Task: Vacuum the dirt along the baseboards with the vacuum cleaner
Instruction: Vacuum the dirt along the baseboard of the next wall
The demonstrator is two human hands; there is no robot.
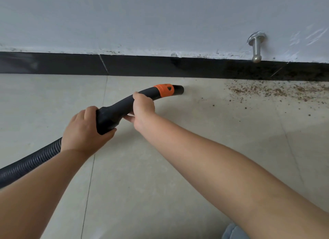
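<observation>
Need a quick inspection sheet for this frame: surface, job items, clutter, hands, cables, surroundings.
Surface: pale tiled floor, dirt scattered at right along the baseboard.
Job's things: vacuum nozzle with orange collar, mouth short of the dirt.
Clutter: nothing seen.
Hands: left hand grips the handle's rear; right hand grips further forward.
Cables: ribbed hose trails off left.
Surroundings: white wall, metal door stop.

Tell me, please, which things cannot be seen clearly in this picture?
Head view:
- Vacuum cleaner body: outside the frame; the hose leaves at the left edge.
- Nozzle opening: faces away.
- Dirt: runs past the right edge.
- Left hand and right hand: fingertips behind the handle.
</observation>
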